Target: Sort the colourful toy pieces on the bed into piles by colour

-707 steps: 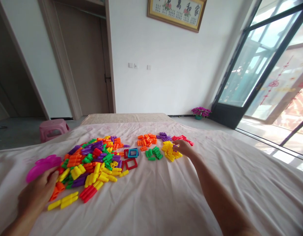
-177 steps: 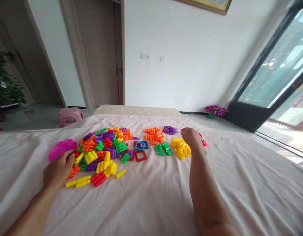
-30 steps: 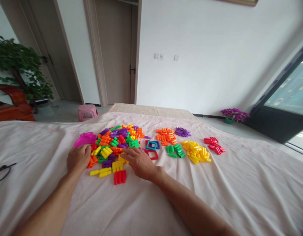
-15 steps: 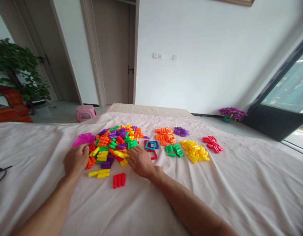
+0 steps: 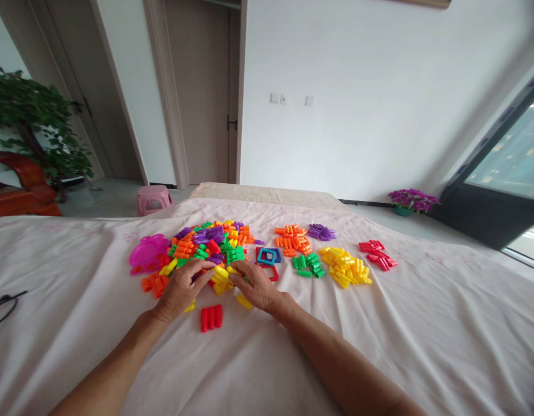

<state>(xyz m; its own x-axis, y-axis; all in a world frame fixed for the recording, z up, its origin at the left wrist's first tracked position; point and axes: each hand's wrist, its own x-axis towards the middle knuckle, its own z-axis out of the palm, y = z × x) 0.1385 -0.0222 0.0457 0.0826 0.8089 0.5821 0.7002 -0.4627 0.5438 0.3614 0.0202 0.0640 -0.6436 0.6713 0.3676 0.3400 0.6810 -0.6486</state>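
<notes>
A mixed heap of bullet-shaped plastic toy blocks [image 5: 210,236] in several colours lies in front of me. At its near edge my left hand [image 5: 184,287] and my right hand [image 5: 254,284] come close together, fingers bent. Between their fingertips is a yellow toy block [image 5: 220,273], pinched from both sides. More yellow pieces lie just under the hands, partly covered by them. Close to me, a red three-part block [image 5: 211,318] rests on the cloth. Orange blocks [image 5: 155,284] sit left of my left hand, beside a pink flower-shaped plate [image 5: 148,252].
Right of the heap are blue and red square frames [image 5: 267,256]. Beyond them lie groups of orange blocks [image 5: 291,240], purple blocks [image 5: 322,232], green blocks [image 5: 309,264], yellow blocks [image 5: 344,267] and red blocks [image 5: 377,255]. A black cord [image 5: 7,303] lies at far left on the wrinkled cloth [image 5: 379,346].
My left hand has moved right, from beside the pink plate to the heap's near edge, meeting my right hand at the yellow block. Orange blocks at the left have shifted, and the plate shows more.
</notes>
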